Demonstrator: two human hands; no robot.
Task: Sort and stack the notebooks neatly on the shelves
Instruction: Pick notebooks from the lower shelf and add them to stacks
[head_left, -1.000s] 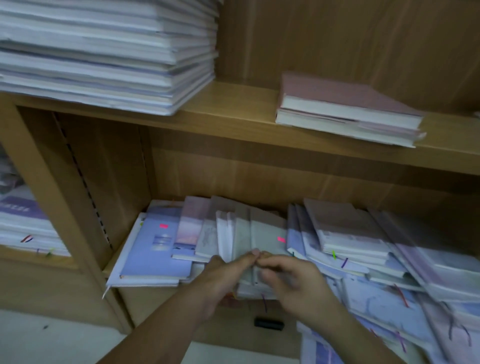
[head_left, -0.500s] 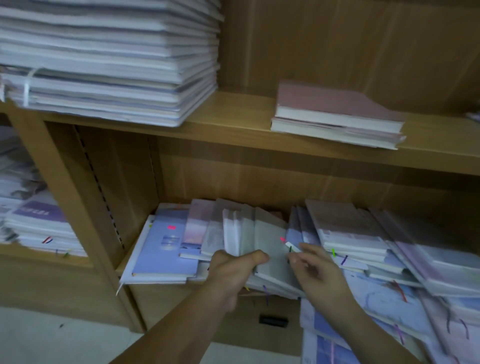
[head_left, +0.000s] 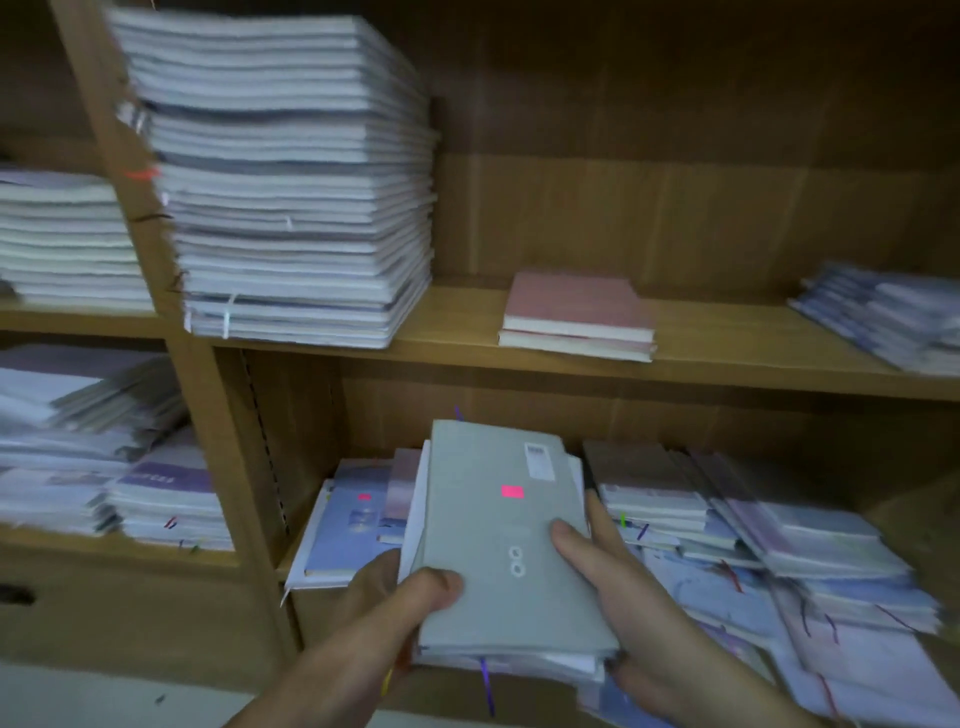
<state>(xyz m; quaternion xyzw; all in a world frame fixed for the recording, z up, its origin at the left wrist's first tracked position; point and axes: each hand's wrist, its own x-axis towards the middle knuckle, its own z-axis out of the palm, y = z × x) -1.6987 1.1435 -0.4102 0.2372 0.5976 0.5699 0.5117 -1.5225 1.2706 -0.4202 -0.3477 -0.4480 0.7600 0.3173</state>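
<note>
A wooden shelf unit (head_left: 467, 338) is seen filling the view, divided by an upright panel into a left and a right bay. On the upper shelf of the right bay, a tall stack of notebooks (head_left: 291, 182) is set hard against the upright, with pale page edges turned outward. Across the lower shelf, to the right of the hands, a loose jumble of notebooks (head_left: 779, 545) is spread, overlapping and tilted, with coloured ribbons trailing out. In the left bay, one stack (head_left: 67, 244) is kept on the upper shelf and a messier heap (head_left: 104, 457) on the shelf below. A slanting pile of bluish notebooks (head_left: 893, 317) is found at the far right of the upper shelf, well apart from a short pink-covered stack (head_left: 576, 317) lying flat near the middle. A bundle of grey notebooks (head_left: 498, 545) is held in front of the lower shelf, raised clear of the jumble, its long side pointing toward the back panel. It is gripped by both hands: the left hand (head_left: 395, 597) is clamped on its near left corner with the thumb laid on the top cover, and the right hand (head_left: 623, 597) is wrapped round its right edge, thumb also on the cover. A blue notebook (head_left: 348, 530) is left flat on the lower shelf just beside the bundle. A barcode label (head_left: 538, 460) and a pink sticker (head_left: 512, 492) are seen on the grey cover, and a purple ribbon (head_left: 485, 680) hangs beneath.
</note>
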